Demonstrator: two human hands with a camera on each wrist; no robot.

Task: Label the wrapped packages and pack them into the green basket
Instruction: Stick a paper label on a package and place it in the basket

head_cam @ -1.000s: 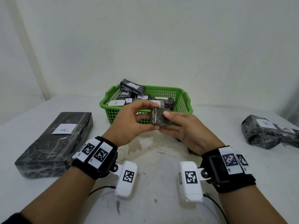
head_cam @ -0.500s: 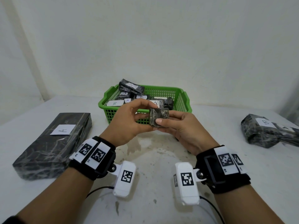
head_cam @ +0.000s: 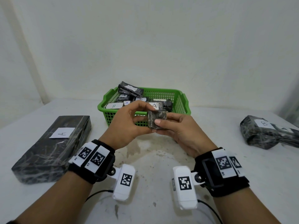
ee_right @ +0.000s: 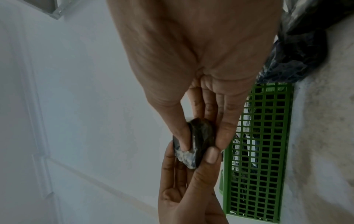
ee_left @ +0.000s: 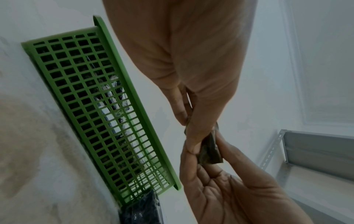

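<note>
Small dark wrapped package (head_cam: pixel 156 119) held in the air just in front of the green basket (head_cam: pixel 181 101), pinched between thumb and fingers of both left hand (head_cam: pixel 127 125) and right hand (head_cam: pixel 181 131). No label visible on it. Labelled packages (head_cam: pixel 129 90) piled inside the basket. Beneath, a stained white table (head_cam: pixel 153 159); behind, plain pale wall. Long package marked A (head_cam: pixel 51 147) lying left, bundle marked B (head_cam: pixel 262 133) right, partly cut off.

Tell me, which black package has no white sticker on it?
The small package pinched between the left hand and right hand. No sticker shows on it; the others visible carry an A or B.
</note>
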